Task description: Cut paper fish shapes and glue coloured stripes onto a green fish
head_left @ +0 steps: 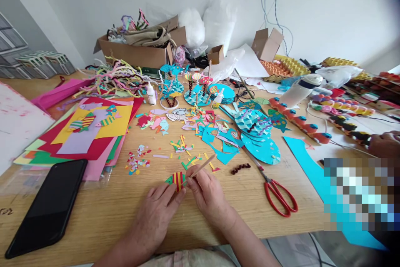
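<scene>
A small paper fish [178,180] with red and yellow stripes and a green head lies on the table in front of me. My left hand [158,206] holds it from the near left side, with fingertips and thumb at its edge. In my right hand [208,194] a thin wooden stick [204,164] is pinched, its upper end pointing up and right. Its lower end reaches the fish's right side, partly hidden by my fingers. Just beyond are green and yellow paper strips [191,162] and small cut paper dots and triangles [137,160].
Red-handled scissors [279,198] and a curled brown pipe cleaner [240,169] lie to the right. Glue bottles [151,94] stand farther back. A phone [46,204] and stacked coloured paper [93,150] are at left. Another person's hand [386,144] is at the right edge.
</scene>
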Demonstrator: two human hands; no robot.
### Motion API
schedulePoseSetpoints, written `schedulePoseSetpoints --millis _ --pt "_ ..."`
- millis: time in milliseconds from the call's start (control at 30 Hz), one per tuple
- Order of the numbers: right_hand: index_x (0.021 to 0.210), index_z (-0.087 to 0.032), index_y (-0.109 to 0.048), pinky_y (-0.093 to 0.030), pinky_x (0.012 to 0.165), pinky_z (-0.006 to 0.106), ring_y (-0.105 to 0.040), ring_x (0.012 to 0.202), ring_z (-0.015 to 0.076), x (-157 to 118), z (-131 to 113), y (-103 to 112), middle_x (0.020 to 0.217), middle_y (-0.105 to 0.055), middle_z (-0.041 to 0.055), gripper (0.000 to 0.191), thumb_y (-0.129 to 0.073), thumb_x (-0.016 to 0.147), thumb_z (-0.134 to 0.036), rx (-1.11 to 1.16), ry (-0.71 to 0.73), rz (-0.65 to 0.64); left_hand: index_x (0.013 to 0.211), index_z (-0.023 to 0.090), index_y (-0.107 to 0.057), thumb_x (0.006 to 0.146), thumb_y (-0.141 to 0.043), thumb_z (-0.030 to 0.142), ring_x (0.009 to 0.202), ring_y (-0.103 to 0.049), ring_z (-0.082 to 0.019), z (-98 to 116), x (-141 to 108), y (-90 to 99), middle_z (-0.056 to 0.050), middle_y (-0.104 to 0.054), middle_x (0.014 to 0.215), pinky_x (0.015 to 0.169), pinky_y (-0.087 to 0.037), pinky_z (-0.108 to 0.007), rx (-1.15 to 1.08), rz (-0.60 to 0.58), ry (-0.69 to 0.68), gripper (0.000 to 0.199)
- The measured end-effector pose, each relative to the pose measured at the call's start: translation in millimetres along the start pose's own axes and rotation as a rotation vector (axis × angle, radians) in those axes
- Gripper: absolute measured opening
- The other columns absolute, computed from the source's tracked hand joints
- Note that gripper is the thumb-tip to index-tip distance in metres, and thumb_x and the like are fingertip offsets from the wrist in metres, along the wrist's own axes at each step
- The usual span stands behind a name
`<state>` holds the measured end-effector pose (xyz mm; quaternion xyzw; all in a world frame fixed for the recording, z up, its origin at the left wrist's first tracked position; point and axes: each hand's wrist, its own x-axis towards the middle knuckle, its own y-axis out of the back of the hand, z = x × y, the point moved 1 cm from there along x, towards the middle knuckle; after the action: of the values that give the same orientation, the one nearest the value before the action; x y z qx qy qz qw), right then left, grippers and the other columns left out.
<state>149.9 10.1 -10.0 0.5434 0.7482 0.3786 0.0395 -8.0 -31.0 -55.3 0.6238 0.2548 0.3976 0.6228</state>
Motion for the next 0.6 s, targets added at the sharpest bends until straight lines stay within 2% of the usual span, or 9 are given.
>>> schedulePoseSetpoints --millis 133,333,600 --pt "0.086 -0.020 -0.045 -0.042 0.063 0.023 -0.051 0.071 0.0141 1.7 1.5 4.8 0.078 -0.053 0.0028 0.012 -0.035 0.089 -0.014 0.033 0.032 0.045 0.118 0.025 -0.053 0.084 -0.046 0.013 0.093 -0.052 -0.021 0.3 0.4 1.5 -0.005 -0.061 0.108 0.074 -0.041 -0.034 0.015 -0.022 -0.004 0.037" --pt "0.086 -0.020 -0.046 -0.042 0.061 0.023 -0.052 0.069 0.0138 1.5 5.2 4.2 0.079 -0.053 0.0029 0.012 -0.036 0.089 -0.015 0.037 0.005 0.070 0.124 0.031 -0.046 0.084 -0.045 0.014 0.096 -0.050 -0.020 0.1 -2.0 0.4 -0.004 -0.059 0.106 0.079 -0.039 -0.034 0.024 -0.026 -0.004 0.043" --pt "0.083 -0.021 -0.045 -0.041 0.060 0.023 -0.050 0.066 0.0139 3.2 7.5 -2.6 0.074 -0.051 0.0017 0.012 -0.037 0.087 -0.013 0.028 -0.052 -0.007 0.118 0.021 -0.052 0.084 -0.043 0.011 0.096 -0.050 -0.021 1.3 -1.2 2.4 -0.006 -0.061 0.107 0.077 -0.040 -0.034 0.018 0.003 -0.007 0.036"
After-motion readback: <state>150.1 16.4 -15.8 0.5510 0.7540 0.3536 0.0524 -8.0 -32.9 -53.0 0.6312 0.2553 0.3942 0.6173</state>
